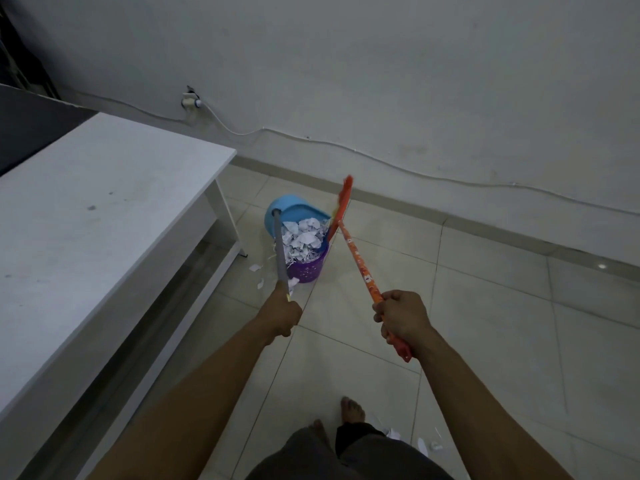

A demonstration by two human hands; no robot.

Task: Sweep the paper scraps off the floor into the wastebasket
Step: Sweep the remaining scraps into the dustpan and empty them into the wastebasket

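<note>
1. Legs and dark shorts (311, 455) sat at the bottom edge, cut off by the frame; one bare foot (352, 410) showed clearly, the other was half hidden behind the cloth.
2. Loose paper scraps (394, 435) lay on the tiled floor (485, 341) just right of my feet, small and blurred.
3. My left hand (282, 315) was closed tight around the grey dustpan handle (280, 251); my fingers curled out of sight beneath it.
4. My right hand (403, 318) was fisted around the orange broom handle (360, 268), whose red end cap poked out below my wrist.
5. A few more scraps (255, 267) lay on the floor by the left side of the purple wastebasket (306, 270), near the white table (86, 209) leg.
6. The wastebasket stood on the tiles just ahead, heaped with white shredded paper (303, 240) that covered its rim.
7. The blue dustpan (294, 209) tipped over the basket from behind, hiding the far rim; I could not tell whether it touched.
8. The broom head (344, 199) rose beside the pan, seen edge-on, its bristles hard to make out.
9. A white cable (381, 157) ran along the wall (381, 64) from a fitting (190, 102).
</note>
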